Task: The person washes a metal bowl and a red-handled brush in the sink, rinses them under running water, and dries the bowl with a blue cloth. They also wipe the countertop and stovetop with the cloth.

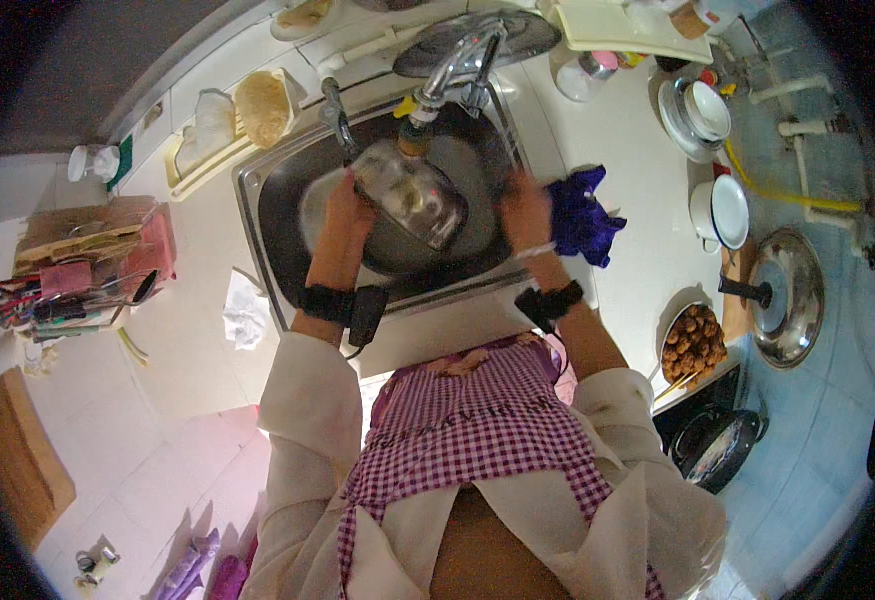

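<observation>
A double-spouted-looking chrome tap (445,75) stands over the steel sink (257,255). Beneath its brown nozzle is a shiny, roughly rectangular vessel or sheet (415,199), blurred and tilted; its exact kind is unclear. My left hand (349,210) grips that shiny piece by its left edge. Below it in the sink lies a large round greyish pan or lid (475,169), partly covered. My right hand (525,214), blurred by motion, is at the sink's right rim, apart from the shiny piece. Whether it holds anything is hidden. Beside it lies a crumpled dark-blue cloth (587,217).
Left of the sink are a crumpled white tissue (245,309), a tray with sponge-like pieces (261,109) and a utensil rack (84,270). At right stand white bowls (707,109), an enamel mug (719,214), a metal lid (786,300) and a dish of brown balls (692,343).
</observation>
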`<state>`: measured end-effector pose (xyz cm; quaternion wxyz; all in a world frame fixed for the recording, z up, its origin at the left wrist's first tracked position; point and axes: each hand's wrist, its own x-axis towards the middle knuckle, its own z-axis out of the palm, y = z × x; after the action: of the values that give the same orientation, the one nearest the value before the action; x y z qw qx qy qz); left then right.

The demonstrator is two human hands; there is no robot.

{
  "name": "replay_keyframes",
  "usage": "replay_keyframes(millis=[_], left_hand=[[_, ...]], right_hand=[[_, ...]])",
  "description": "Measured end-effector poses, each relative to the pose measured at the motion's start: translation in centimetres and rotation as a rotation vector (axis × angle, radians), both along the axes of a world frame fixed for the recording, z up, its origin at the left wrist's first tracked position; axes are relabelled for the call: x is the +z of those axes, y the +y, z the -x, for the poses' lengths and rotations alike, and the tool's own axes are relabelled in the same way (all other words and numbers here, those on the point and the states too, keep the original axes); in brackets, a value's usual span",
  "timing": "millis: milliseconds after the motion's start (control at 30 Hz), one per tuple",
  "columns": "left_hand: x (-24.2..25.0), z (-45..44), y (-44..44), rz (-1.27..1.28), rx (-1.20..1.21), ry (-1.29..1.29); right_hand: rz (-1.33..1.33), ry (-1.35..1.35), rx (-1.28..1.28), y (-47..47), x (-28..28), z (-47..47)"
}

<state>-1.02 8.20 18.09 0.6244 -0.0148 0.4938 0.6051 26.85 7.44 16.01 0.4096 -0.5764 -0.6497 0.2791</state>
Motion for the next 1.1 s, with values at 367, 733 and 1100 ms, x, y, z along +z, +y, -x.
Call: replay_keyframes(millis=[367, 733, 1100], left_hand=[[2.6, 0.1, -2.5, -0.067, -0.391, 0.188], [-0.1, -0.6, -2.5, -0.325, -0.521, -0.241], [-2.1, -1.8, -5.3, -0.377, -0.267, -0.218]], right_hand=[[0.011, -0.751, 0.578, -2.0, 3.5, -0.5], [0.106, -0.747, 0.642, -3.8, 14.1, 2.2], [-0.413, -0.479, 0.936, 4.1, 23.1, 27.0]])
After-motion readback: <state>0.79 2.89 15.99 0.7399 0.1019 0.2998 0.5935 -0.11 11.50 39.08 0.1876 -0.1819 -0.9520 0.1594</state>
